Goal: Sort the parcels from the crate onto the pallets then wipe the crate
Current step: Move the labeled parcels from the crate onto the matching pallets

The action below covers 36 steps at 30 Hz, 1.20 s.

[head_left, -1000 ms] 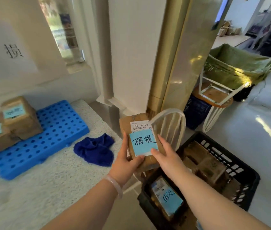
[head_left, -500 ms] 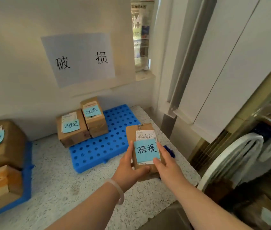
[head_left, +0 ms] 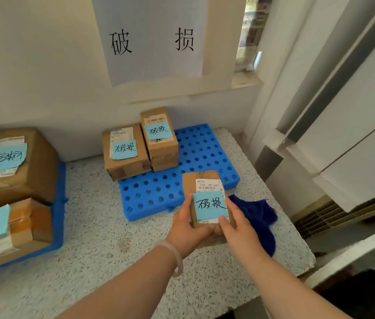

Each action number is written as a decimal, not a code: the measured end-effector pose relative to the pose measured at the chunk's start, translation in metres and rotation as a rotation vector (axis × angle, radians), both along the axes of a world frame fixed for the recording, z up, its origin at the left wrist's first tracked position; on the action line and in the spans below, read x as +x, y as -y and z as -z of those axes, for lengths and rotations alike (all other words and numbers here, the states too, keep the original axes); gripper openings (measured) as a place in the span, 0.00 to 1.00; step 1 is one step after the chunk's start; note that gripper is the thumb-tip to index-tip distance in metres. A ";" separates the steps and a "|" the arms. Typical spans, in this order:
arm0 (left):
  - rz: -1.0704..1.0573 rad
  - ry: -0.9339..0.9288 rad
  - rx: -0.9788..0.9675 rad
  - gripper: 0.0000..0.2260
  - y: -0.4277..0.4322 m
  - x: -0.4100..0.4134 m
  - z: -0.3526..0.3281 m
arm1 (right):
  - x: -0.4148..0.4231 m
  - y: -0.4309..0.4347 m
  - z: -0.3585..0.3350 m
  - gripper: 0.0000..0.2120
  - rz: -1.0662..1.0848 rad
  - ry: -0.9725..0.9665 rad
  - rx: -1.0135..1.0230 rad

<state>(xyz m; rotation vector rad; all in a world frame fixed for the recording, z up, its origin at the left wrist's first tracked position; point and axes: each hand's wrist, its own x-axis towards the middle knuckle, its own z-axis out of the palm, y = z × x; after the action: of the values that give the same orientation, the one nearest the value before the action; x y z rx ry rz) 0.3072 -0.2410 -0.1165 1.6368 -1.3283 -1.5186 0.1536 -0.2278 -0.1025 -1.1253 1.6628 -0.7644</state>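
A brown, blue-noted parcel (head_left: 201,180) is held just before the blue pallet (head_left: 156,192) bearing two similar parcels (head_left: 127,161).

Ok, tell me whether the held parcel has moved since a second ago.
Yes: the parcel went left toward the blue pallet, now overlapping its near right corner.

Both forearms are bare, with no sleeves in view. A pale, translucent bangle (head_left: 174,254) circles the wrist just behind the left hand (head_left: 187,226).
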 end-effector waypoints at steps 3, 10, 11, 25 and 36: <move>0.022 0.021 0.002 0.51 0.018 0.001 0.006 | 0.002 0.016 0.008 0.24 -0.008 0.028 0.005; 0.016 0.043 0.003 0.53 0.064 -0.005 0.022 | -0.006 0.071 0.029 0.27 -0.074 -0.020 0.015; 0.011 0.043 0.003 0.53 0.069 -0.007 0.024 | -0.008 0.077 0.032 0.27 -0.087 -0.026 0.013; -0.075 0.153 -0.078 0.45 0.124 -0.009 0.030 | -0.019 0.149 0.042 0.32 -0.376 -0.219 -0.065; 0.265 0.617 -0.412 0.31 0.059 -0.016 0.035 | -0.040 0.102 0.061 0.36 -0.691 -0.668 -0.406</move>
<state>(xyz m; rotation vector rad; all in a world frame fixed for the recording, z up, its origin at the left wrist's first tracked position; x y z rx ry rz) 0.2908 -0.2997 -0.1515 1.7600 -2.0901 -0.7854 0.1136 -0.3293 -0.1637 -2.2687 1.4721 -0.2758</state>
